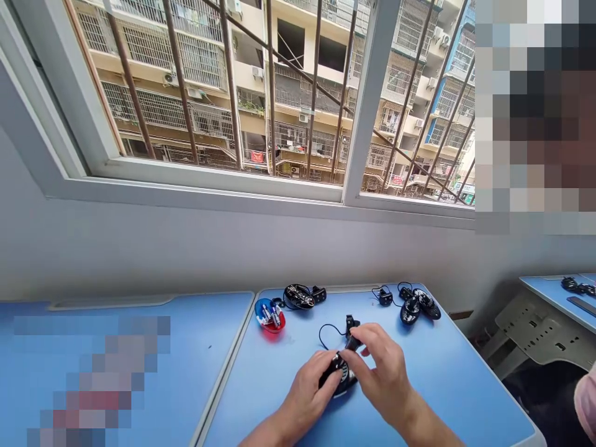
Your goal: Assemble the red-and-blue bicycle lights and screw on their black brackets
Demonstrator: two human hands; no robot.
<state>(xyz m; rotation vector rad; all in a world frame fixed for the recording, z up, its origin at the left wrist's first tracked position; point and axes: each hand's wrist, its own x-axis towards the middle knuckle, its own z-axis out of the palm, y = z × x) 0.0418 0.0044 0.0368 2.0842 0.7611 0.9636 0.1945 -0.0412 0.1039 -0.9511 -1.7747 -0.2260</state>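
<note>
My left hand [308, 383] is closed around a black oval device [343, 372] with a pale slotted grille, low over the blue table. The fingers of my right hand [385, 367] pinch a small black part [352, 343] at the device's upper edge. Whether that part is joined to the device I cannot tell. Just beyond my fingers is a small black clip-like piece [350, 322], and a thin black cable [326, 326] loops out beside it. My fingers hide much of the device.
Several batteries lie in a blue and red dish [270, 315] at the table's back left. Behind it rests another black oval device [299, 297] with its cable. More such devices [410, 310] sit at the back right. A window wall borders the table; a person's sleeve [585, 397] shows far right.
</note>
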